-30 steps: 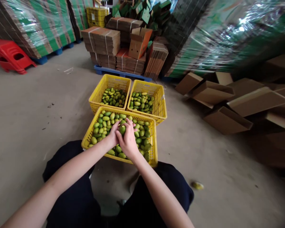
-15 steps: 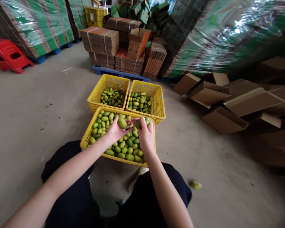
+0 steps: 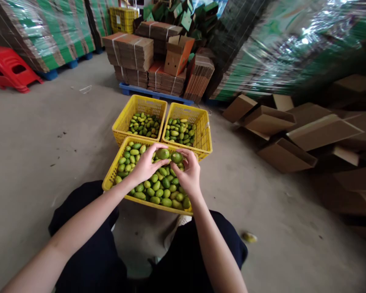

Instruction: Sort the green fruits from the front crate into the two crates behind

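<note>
My left hand (image 3: 149,165) has its thumb and fingers around a green oval fruit (image 3: 162,154), which looks like a small mango. Another green fruit (image 3: 176,157), a pale spot on its end facing me, is pinched in my right hand (image 3: 189,169). The two fruits are close side by side, above the front yellow crate (image 3: 112,166). That crate is full of loose green and yellow-green fruits (image 3: 156,186) of the same kind, partly hidden by my hands.
Behind are two more yellow crates, a left one (image 3: 122,132) and a right one (image 3: 205,138), partly filled with fruit. Flattened cartons (image 3: 131,53) are stacked on a blue pallet (image 3: 126,89). Open cardboard boxes (image 3: 293,154) lie at right, a red stool (image 3: 14,71) at left. One fruit (image 3: 249,237) lies on the floor.
My hands have drawn closer together and both fruits have been turned. The right-hand fruit moved left, with its end now toward me; the left-hand fruit rose and shifted slightly right.
</note>
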{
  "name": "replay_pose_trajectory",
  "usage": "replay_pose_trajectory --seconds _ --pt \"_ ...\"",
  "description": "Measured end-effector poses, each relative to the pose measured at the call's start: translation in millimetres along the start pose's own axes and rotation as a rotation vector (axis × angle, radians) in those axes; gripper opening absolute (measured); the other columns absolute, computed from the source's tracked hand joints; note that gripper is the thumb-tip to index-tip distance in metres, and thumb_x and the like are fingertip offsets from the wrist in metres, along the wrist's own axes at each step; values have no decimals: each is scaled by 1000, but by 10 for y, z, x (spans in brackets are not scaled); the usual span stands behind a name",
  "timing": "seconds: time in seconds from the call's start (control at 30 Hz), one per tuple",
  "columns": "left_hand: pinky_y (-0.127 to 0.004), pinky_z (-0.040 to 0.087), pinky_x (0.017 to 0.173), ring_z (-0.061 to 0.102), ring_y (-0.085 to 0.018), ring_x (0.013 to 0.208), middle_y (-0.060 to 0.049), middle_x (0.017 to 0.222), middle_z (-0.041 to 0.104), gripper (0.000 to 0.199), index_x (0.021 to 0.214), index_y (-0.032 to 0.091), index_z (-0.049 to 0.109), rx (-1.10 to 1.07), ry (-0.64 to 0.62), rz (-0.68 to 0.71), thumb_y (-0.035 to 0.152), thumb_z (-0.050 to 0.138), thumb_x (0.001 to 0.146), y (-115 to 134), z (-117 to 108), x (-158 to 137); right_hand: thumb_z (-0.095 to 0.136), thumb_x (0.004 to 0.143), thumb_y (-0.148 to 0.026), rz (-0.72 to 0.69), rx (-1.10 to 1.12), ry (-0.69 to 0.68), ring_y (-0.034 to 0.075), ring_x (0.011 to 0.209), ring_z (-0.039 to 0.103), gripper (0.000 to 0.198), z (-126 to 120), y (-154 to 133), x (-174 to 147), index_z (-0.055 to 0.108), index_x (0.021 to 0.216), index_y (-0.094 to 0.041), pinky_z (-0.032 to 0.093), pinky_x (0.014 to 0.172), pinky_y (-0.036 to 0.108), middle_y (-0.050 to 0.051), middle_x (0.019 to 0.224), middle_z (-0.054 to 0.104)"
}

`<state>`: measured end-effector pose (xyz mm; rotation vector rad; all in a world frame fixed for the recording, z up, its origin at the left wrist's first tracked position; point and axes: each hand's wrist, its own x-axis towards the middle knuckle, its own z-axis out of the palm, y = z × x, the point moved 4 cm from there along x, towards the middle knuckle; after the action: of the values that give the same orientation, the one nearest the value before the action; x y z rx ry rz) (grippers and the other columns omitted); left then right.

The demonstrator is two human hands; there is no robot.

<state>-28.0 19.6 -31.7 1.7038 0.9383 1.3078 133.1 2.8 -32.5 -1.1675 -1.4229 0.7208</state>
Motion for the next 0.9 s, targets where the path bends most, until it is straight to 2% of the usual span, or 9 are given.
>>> replay_pose_trajectory --seconds 0.13,0.33,0.53,0.6,0.67,0.77,0.83,0.9 --pt "-43 42 107 60 -24 117 -10 117 67 33 107 21 62 -24 47 35 29 76 78 38 -9 8 68 73 -20 -44 45 36 20 98 61 30 -6 -16 7 57 100 -26 51 85 37 3 102 63" --pt "-36 36 112 58 -25 121 -9 112 69 33 92 21 72 -327 114 -181 9 82 63 159 -2 10 68 73 -15 -70 98 34 21 104 58 29 11 -71 -12 60 99 -27 49 92 38 2 104 61" --pt "-31 40 109 54 -26 127 -10 112 68 34 82 18 73 -541 175 -347 -4 79 57 153 19 9 72 69 -15 -16 171 53 20 102 58 30 4 -121 -15 62 95 -27 49 91 37 1 102 62" --pt "-29 45 104 57 -25 122 -9 113 68 34 87 19 74 -523 212 -372 0 81 59 112 16 13 76 67 -18 75 243 60 18 95 60 31 3 -112 -8 61 92 -26 51 86 34 0 99 63" --pt "-26 51 93 64 -23 111 -7 109 69 28 92 20 75 -511 228 -452 10 81 67 48 23 12 79 66 -24 223 366 70 15 83 62 32 16 -69 -6 60 91 -25 53 77 31 -2 92 64" --pt "-26 56 74 70 -20 85 -8 92 73 14 91 14 74 -603 184 -704 26 72 82 -70 65 -10 80 65 -36 455 548 96 13 67 61 33 63 20 -20 59 86 -23 54 65 29 -4 79 64" --pt "-25 56 65 70 -18 72 -10 83 73 21 88 11 73 -683 149 -849 31 66 87 -119 85 -28 81 63 -40 559 598 92 14 61 61 34 100 66 -31 58 82 -21 54 60 30 -5 71 63" --pt "-23 55 61 69 -16 65 -10 80 73 21 87 9 72 -740 154 -919 29 65 89 -137 79 -35 81 62 -40 615 615 68 15 61 62 34 131 92 -36 59 79 -21 54 59 31 -4 66 63"
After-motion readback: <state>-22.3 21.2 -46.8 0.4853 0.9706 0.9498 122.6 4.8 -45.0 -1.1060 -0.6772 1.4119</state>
